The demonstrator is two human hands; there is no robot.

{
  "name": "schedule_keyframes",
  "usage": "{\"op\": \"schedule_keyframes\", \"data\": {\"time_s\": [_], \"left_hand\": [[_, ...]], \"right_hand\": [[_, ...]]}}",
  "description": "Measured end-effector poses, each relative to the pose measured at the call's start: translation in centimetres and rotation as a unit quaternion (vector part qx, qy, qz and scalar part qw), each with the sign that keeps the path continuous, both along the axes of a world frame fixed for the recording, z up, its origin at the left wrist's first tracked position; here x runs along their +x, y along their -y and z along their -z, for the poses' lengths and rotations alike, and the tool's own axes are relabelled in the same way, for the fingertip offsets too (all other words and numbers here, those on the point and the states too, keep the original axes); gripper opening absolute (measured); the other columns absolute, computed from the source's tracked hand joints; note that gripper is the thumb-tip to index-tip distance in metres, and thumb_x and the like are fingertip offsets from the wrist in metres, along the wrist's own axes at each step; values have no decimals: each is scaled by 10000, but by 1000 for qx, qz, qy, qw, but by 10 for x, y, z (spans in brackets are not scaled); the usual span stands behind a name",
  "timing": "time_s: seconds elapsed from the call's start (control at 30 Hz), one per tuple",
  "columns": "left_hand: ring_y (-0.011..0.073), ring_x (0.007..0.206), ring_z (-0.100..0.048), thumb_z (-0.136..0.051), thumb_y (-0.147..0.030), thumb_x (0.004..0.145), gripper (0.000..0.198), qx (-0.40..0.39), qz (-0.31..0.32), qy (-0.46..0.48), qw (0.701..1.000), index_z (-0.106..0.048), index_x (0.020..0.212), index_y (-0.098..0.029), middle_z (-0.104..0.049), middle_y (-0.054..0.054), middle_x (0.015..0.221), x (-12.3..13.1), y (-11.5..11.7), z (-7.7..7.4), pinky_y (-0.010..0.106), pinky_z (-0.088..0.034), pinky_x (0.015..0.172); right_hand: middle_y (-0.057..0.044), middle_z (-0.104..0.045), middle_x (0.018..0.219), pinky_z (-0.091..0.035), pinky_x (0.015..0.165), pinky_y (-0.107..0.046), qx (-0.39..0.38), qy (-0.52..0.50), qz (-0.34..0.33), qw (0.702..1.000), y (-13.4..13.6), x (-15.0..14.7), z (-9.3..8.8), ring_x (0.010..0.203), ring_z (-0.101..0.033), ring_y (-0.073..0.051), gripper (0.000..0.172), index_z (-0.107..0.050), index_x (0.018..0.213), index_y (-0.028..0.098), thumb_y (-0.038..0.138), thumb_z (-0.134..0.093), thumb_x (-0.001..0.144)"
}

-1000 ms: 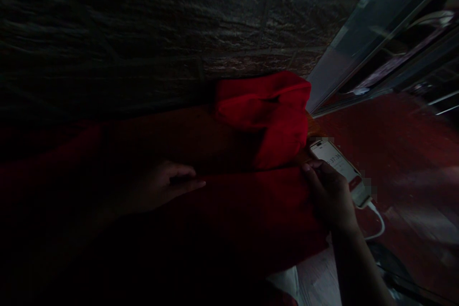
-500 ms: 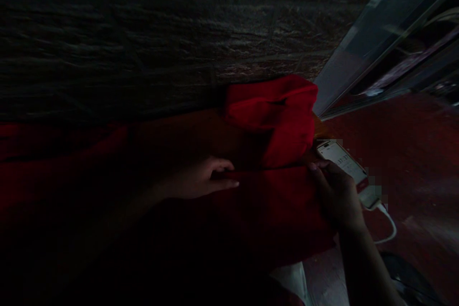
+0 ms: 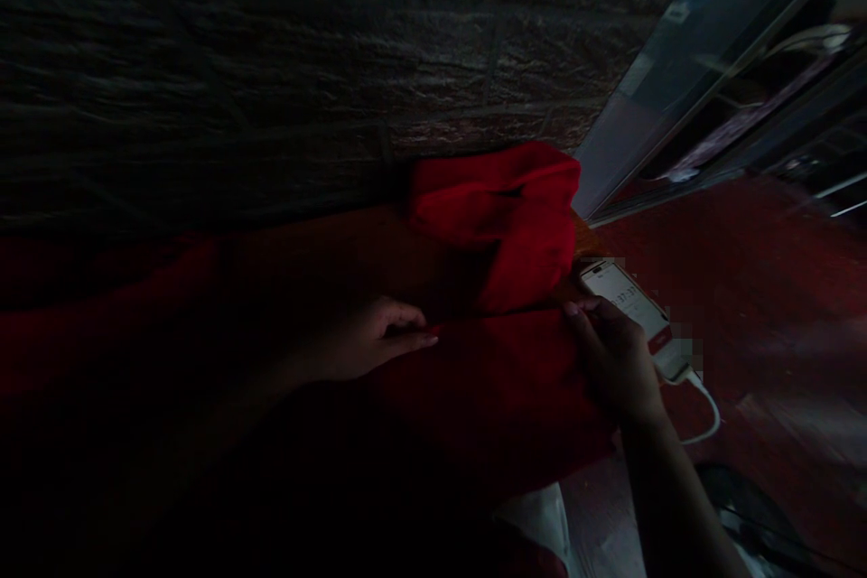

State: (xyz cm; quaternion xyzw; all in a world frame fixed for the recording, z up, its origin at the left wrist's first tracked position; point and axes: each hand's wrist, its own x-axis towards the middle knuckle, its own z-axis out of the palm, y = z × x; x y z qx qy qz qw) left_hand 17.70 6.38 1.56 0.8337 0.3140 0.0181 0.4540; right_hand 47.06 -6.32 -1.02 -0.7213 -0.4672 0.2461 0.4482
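Note:
A large red cloth (image 3: 494, 379) lies spread in front of me in very dim light, with a bunched-up part (image 3: 508, 208) against the wall. My left hand (image 3: 369, 343) rests on the cloth's folded edge, fingers curled and pinching it. My right hand (image 3: 613, 361) grips the cloth's right corner, fingers closed on the fabric. Just beyond my right hand lies a white phone (image 3: 627, 298) with its screen lit and a white cable (image 3: 704, 411) plugged in.
A dark brick-patterned wall (image 3: 271, 90) runs along the back. A glass-fronted frame (image 3: 677, 90) slants at the upper right. Red floor or mat (image 3: 759, 289) fills the right side. Something white (image 3: 542, 519) shows below the cloth.
My left hand has slid right along the cloth's edge, from about the middle towards the bunched part. My right hand has stayed on the corner by the phone.

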Motion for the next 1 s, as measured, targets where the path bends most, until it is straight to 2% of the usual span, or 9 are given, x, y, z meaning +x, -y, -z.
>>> {"op": "schedule_keyframes", "data": {"time_s": [0.17,0.37,0.5,0.73,1.0], "left_hand": [[124,657,-572,-489,-559,937,452,3,-3,-2,1000,-655,801,-160,-650,-15,732,-1,-1,1,232,-360,591],[141,721,-627,-493,-581,931,447,-3,-23,-14,1000,-687,873,-183,-700,-13,821,-4,-3,1,231,-394,621],[118,647,-592,-489,-566,940,461,-5,3,-6,1000,-674,793,-170,-666,-24,729,-4,-4,1,224,-377,594],[102,584,-534,-489,-582,933,491,22,5,-11,1000,-643,736,-159,-600,-31,644,-4,-3,1,223,-318,543],[140,684,-613,-475,-576,941,471,-7,-2,-5,1000,-680,818,-171,-686,-4,767,-3,-4,-3,228,-389,606]], "right_hand": [[-33,-660,777,-449,600,-221,-7,1,2,1000,1,0,0,697,-596,-146,364,-631,913,178,541,-612,889],[-35,-664,786,-460,610,-220,-1,-10,-4,1000,0,1,0,693,-595,-140,372,-634,904,178,549,-615,885],[-30,-662,798,-456,615,-213,3,-12,-6,1000,0,1,1,703,-595,-134,366,-634,900,180,546,-614,889],[-32,-651,774,-446,606,-224,-1,-2,5,1000,0,1,1,695,-582,-139,379,-632,903,173,550,-616,883],[-42,-657,788,-450,596,-231,-2,-9,4,1000,1,-1,-1,702,-592,-151,376,-627,905,168,544,-619,884]]}}
